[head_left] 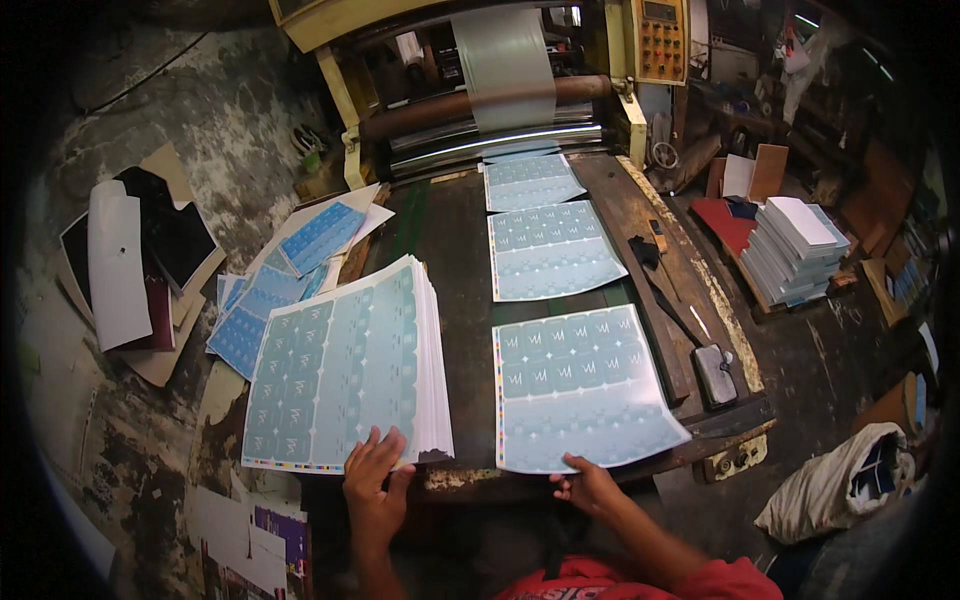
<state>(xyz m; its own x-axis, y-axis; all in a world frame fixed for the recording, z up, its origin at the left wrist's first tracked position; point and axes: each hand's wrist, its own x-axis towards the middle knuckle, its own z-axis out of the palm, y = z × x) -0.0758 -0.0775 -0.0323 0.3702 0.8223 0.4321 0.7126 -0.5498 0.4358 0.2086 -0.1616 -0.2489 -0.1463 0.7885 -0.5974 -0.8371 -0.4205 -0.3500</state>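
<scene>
So the thick stack of pale teal, rectangular printed paper sheets [340, 370] sits at the near left of the dark surface [462, 255], a bit askew, white edges showing down its right side and a colour strip along the near edge. The single glossy pale teal paper sheet [580, 395] lies to its right, face up, well apart, its colour strip down the left edge.

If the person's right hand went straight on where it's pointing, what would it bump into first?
Most likely the nearest printed sheet, since the right hand is at its front edge. Whether it would slide over or under is hard to judge from this view.
</scene>
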